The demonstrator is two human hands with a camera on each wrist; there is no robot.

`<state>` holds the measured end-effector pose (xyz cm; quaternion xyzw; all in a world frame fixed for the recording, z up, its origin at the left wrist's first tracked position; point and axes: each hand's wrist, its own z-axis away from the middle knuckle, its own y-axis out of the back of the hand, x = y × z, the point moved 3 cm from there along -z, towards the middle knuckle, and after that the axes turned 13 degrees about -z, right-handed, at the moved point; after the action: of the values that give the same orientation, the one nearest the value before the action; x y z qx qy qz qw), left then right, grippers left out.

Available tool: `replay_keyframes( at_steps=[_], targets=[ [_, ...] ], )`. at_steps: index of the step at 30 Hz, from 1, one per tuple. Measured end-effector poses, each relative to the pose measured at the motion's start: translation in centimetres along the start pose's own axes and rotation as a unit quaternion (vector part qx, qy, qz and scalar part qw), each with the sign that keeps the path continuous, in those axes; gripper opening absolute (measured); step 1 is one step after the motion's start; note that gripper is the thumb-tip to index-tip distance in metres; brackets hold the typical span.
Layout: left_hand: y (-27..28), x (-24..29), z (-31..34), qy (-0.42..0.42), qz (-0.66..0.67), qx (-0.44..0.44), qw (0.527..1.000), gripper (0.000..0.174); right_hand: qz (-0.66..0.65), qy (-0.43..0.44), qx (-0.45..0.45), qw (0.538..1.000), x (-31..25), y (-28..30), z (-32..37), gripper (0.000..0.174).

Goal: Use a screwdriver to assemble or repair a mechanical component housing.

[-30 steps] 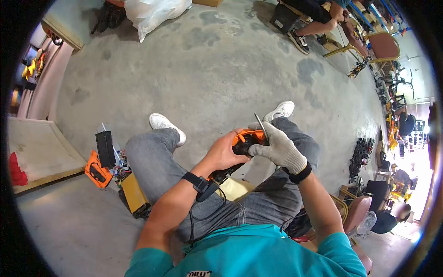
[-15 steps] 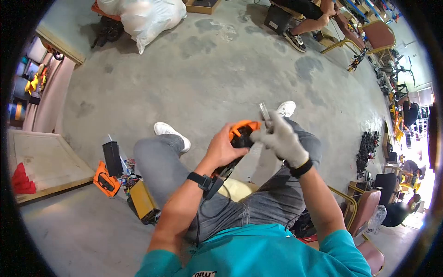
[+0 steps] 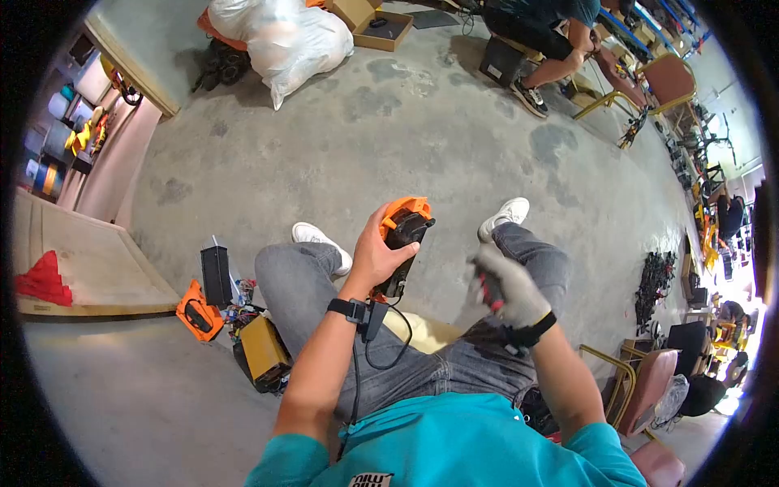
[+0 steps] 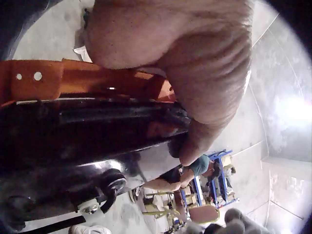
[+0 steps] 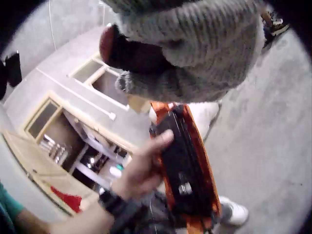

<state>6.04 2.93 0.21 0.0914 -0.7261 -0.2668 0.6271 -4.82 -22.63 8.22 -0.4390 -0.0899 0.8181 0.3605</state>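
My bare left hand grips an orange and black casing above the lap, its thumb over the black face. In the left wrist view the hand lies against the orange edge of the casing, which has a black cable at its lower side. Apart from the casing, to its right, my gloved right hand is curled round a red and black tool, blurred. The right wrist view has the glove closed round the tool's dark handle; the tool's working end is hidden.
On the floor at left lie another orange part, a black box, a yellow box and loose wiring. White bags and an open carton stand ahead. A seated person and chairs are at upper right.
My right hand has drawn away from the casing, down and to the right, with the tool. The left hand and casing have shifted slightly left and up, and the casing's black face shows more.
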Motion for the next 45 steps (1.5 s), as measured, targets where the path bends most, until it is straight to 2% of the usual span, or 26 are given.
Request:
replay_keyframes(
  at_steps=[1,2,3,5,6,7,9,10,11,13,14,16,20,25,30,32,45],
  targets=[
    [0.3,0.4,0.0,0.005,0.028,-0.004,1.0,0.088,0.105,-0.058,-0.005,0.993,1.2,-1.3,1.7,0.025],
    [0.7,0.6,-0.1,0.011,0.054,-0.007,0.998,0.089,0.134,-0.135,-0.042,0.981,1.7,-1.4,2.0,0.03],
    [1.2,0.9,-0.1,0.017,0.054,-0.003,0.998,0.089,0.138,-0.14,-0.045,0.98,1.2,-1.9,2.4,0.03],
    [1.8,1.2,0.2,0.065,0.061,-0.039,0.995,0.091,0.175,-0.005,-0.058,0.983,-0.4,-3.2,4.0,0.033],
    [1.3,-0.1,0.1,0.056,0.033,-0.014,0.998,0.09,0.059,0.023,-0.055,0.997,0.4,-2.6,3.8,0.035],
    [1.3,-0.6,0.0,0.051,0.032,-0.011,0.998,0.09,0.041,-0.002,-0.104,0.994,0.6,-2.4,4.1,0.035],
    [0.8,-0.8,-0.1,0.024,0.002,0.003,1.0,0.091,0.276,0.008,-0.1,0.956,0.9,-2.3,5.5,0.033],
    [0.6,-1.0,-0.2,0.026,0.006,0.011,1.0,0.091,0.274,-0.024,-0.065,0.959,1.5,-2.2,6.0,0.029],
    [0.2,-1.2,-0.2,0.03,0.01,0.015,0.999,0.091,0.355,-0.006,-0.045,0.934,1.6,-1.5,6.1,0.033],
    [0.2,-1.3,-0.1,0.059,0.024,0.007,0.998,0.089,0.443,0.159,-0.077,0.879,1.8,-1.0,5.9,0.04],
    [0.0,-1.6,-0.2,0.074,0.024,0.0,0.997,0.086,0.442,0.151,-0.078,0.881,2.1,-0.7,6.0,0.04],
    [-0.2,-1.9,-0.2,0.064,0.037,-0.003,0.997,0.086,0.522,0.275,-0.101,0.801,1.3,-2.1,6.5,0.047],
    [-0.7,-2.3,-0.5,0.065,0.062,-0.019,0.996,0.087,0.487,0.32,-0.105,0.806,2.0,-2.0,5.6,0.045],
    [-0.4,-1.9,-0.5,0.072,0.049,-0.031,0.996,0.088,0.507,0.346,-0.118,0.78,2.3,-2.5,4.7,0.045],
    [-0.4,-2.0,-0.3,0.063,0.058,-0.033,0.996,0.089,0.499,0.346,-0.121,0.785,2.5,-3.0,4.3,0.045],
    [-0.5,-2.2,-0.3,0.085,0.056,-0.033,0.994,0.089,0.499,0.344,-0.123,0.786,2.4,-3.1,4.2,0.045],
    [-0.3,-1.6,-0.3,0.089,0.064,-0.05,0.993,0.089,0.526,0.384,-0.128,0.748,2.8,-3.1,4.2,0.045]
  ],
)
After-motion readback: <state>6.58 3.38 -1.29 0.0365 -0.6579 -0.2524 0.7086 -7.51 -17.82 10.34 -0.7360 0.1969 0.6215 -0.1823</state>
